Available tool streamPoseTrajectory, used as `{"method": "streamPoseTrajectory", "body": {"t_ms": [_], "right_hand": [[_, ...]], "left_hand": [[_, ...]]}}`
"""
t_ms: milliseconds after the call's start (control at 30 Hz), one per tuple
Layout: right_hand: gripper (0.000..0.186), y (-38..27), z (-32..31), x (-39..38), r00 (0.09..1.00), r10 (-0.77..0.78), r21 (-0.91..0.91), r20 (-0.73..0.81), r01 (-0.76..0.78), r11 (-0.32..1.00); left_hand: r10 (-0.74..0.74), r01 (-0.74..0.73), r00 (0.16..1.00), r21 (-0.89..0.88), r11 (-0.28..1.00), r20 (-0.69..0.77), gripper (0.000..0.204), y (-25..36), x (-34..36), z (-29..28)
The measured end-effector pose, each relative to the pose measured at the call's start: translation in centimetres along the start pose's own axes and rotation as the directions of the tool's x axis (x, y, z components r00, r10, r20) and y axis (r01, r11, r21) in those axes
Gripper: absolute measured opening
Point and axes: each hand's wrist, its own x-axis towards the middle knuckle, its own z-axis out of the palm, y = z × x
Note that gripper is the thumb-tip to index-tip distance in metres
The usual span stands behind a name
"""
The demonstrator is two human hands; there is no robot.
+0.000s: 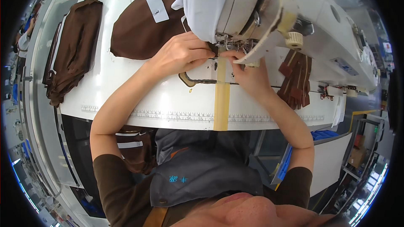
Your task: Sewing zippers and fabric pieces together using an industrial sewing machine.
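Note:
At the needle area of a white sewing machine (240, 10), both my hands work close together. My left hand (183, 54) is closed, its fingertips pinching the edge of a brown fabric piece (139, 29) beside the presser foot (227, 42). This fabric spreads to the left over the table and carries a white strip (156, 3). On the other side of the foot, my right hand (252, 75) has its fingers drawn together; the machine's guard partly covers them, and what they grip cannot be made out. White cloth (204, 6) drapes over the machine head.
Folded brown fabric pieces (75, 46) are stacked at the left. Brown zippers (296, 77) with gold-coloured teeth lie at the right. Yellow tape (221, 105) crosses the printed ruler (176, 115) along the table's front edge. More brown fabric (139, 151) hangs below the table.

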Motion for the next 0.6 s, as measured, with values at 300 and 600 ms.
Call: {"method": "streamPoseTrajectory", "body": {"t_ms": [300, 600], "right_hand": [[0.013, -0.4, 0.7, 0.8, 0.987, -0.15, 0.036, -0.067, 0.152, 0.988], [0.017, -0.6, 0.8, 0.8, 0.887, -0.456, -0.403, -0.071, 0.393, 0.827]], "left_hand": [[0.058, -0.059, 0.998, 0.026, 0.998, 0.027, 0.018, -0.4, 0.0, 0.2], [0.06, -0.064, 0.996, 0.063, 0.996, 0.069, 0.017, -0.1, 0.6, -1.5]]}}
